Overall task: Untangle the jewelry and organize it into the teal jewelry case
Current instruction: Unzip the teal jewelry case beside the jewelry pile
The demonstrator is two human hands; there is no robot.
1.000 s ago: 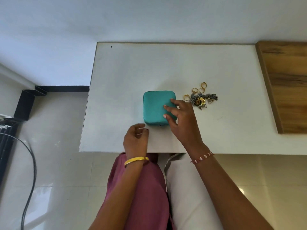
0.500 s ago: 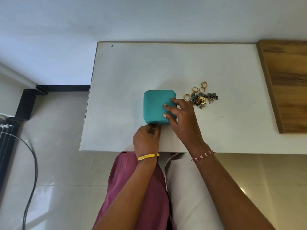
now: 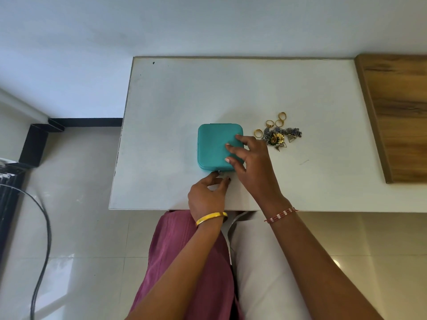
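The teal jewelry case (image 3: 213, 144) lies closed on the white table (image 3: 184, 93), near its front edge. My right hand (image 3: 253, 162) presses on the case's right side with spread, straight fingers. My left hand (image 3: 206, 195) sits just in front of the case, thumb and forefinger curled around the small metal zipper pull (image 3: 219, 173) on its front edge. To the right of the case lies a tangled heap of jewelry (image 3: 278, 136), and several loose gold rings (image 3: 282, 116) lie around its far left side.
A wooden board (image 3: 397, 116) covers the table's right end. The table's front edge runs just behind my wrists, above my lap. On the floor at left are a black cable (image 3: 44, 227) and a black bracket (image 3: 34, 146).
My left hand moved from the table's front edge up to the case's front and took the zipper pull. My right hand and the case stayed put.
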